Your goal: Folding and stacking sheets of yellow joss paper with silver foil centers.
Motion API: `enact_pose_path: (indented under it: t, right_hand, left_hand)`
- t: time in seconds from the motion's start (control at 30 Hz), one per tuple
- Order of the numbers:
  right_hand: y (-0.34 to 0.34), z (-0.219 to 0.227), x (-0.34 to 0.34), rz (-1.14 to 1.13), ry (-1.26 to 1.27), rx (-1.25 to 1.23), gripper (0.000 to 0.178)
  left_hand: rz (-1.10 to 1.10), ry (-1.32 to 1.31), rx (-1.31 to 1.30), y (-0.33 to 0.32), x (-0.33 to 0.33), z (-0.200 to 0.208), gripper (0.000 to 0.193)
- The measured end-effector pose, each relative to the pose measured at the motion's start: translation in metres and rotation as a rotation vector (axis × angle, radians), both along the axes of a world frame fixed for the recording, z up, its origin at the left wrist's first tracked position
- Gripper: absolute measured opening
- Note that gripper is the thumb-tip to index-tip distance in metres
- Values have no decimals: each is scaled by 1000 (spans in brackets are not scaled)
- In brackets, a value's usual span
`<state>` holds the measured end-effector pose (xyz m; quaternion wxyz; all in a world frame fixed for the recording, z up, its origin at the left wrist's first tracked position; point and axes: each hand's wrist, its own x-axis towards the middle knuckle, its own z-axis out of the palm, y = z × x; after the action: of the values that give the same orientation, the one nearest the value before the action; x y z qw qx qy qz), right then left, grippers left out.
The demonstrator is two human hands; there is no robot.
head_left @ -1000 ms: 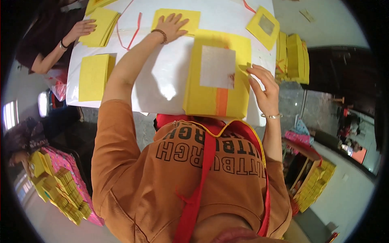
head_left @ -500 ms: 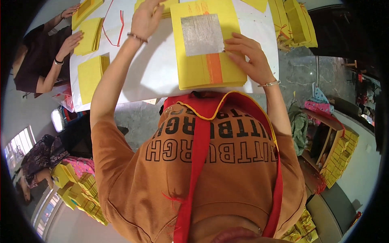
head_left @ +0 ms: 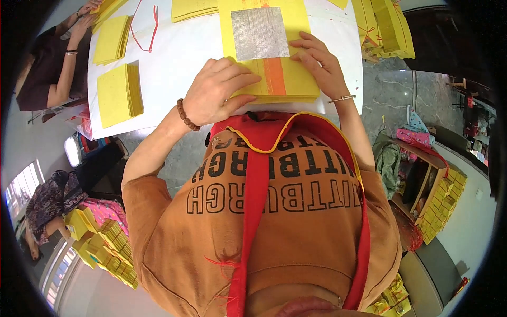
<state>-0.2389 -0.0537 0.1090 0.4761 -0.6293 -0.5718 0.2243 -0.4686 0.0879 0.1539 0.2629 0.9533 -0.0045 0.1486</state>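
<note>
So the main stack of paper (head_left: 274, 71) sits at the near edge of the table (head_left: 177, 66), square patch (head_left: 260, 34) on top, left hand (head_left: 214, 90) at its near left corner, right hand (head_left: 322, 63) along its right side. Back stack (head_left: 194, 10) is beyond the left hand. Far left there's a corner stack (head_left: 117, 98), a side stack (head_left: 111, 39) behind it, then string (head_left: 155, 29) between that and the back stack

"What colour is the paper stack (head_left: 301, 79)?"
"Yellow, with a silver-grey square (head_left: 259, 34) and an orange stripe (head_left: 274, 75)."
"And the worktop (head_left: 174, 68)?"
"White."
"The apron (head_left: 264, 136)?"
"Red, edged in yellow."
</note>
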Motion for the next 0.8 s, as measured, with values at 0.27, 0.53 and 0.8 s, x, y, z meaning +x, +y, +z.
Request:
enact_pose_path:
  t: [0.27, 0.53, 0.8]
  right_hand:
    - [-1, 0, -1, 2, 197, -11, 36]
    - [-1, -5, -1, 1, 280, 25, 52]
    - [0, -7, 2, 16, 236, 54, 54]
  left_hand:
    - [66, -26, -232, -1, 3, 0, 6]
    - [167, 70, -360, 1, 3, -1, 11]
    - [185, 94, -452, 2, 5, 0, 13]
